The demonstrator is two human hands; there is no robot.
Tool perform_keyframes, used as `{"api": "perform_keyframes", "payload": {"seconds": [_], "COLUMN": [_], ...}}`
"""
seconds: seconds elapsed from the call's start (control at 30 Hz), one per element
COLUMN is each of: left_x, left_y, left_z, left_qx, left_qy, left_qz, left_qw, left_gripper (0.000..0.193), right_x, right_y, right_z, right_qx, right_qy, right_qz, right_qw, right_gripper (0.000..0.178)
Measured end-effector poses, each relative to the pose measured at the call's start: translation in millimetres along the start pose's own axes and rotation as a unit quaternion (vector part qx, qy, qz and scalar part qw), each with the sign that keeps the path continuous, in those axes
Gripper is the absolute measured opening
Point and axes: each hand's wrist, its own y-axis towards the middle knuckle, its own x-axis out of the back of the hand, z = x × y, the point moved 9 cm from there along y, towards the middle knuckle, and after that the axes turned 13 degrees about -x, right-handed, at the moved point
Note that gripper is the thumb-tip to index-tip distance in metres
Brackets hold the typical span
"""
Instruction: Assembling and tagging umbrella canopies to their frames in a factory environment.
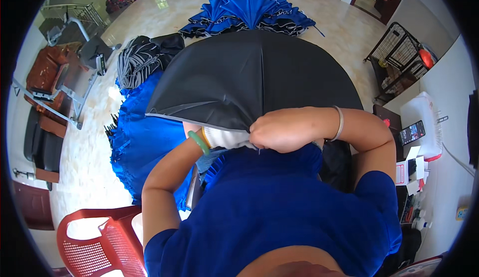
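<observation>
A large black umbrella canopy (219, 72) is spread in front of my chest, with a raised seam running down its middle and a pale grey trim along its near edge. My right hand (285, 130), bare, is closed at that edge where the seam meets it, pinching the fabric. My left hand (228, 138) wears a white glove and sits against the same spot, below the edge. Its fingertips are hidden behind my right hand, so their grip does not show. The canopy's underside is out of sight.
Blue umbrella canopies (249, 10) lie on the floor beyond, and more blue fabric (144, 142) hangs at the left beside a grey-black bundle (137, 62). A red plastic chair (100, 247) stands near left. At right are a wire cage (399, 52) and a phone (412, 133).
</observation>
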Motion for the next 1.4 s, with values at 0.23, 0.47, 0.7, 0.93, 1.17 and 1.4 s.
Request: {"api": "perform_keyframes", "payload": {"seconds": [0.23,0.47,0.7,0.93,1.17,1.4], "left_x": [-17,15,58,51,48,86], "left_y": [-8,-31,-12,-4,-2,17], "left_z": [20,18,-23,-27,-24,-40], "left_qx": [-0.058,0.073,0.117,0.104,0.115,0.125], "left_qy": [0.123,-0.01,0.226,0.248,0.232,0.231], "left_qz": [-0.126,-0.347,-0.328,-0.272,-0.31,-0.281], "left_qw": [0.983,0.935,0.91,0.924,0.915,0.923], "left_gripper": [0.021,0.018,0.014,0.012,0.008,0.011], "right_x": [-2,47,45,39,30,54], "right_y": [7,-22,-53,-59,-60,-92], "right_z": [-13,9,44,42,42,34], "right_qx": [-0.013,0.037,0.007,0.003,-0.021,-0.017], "right_qy": [-0.048,-0.011,-0.294,-0.315,-0.36,-0.164], "right_qz": [0.026,-0.169,-0.453,-0.466,-0.45,-0.491], "right_qw": [0.998,0.985,0.842,0.827,0.817,0.856], "right_gripper": [0.009,0.011,0.009,0.013,0.017,0.02]}}
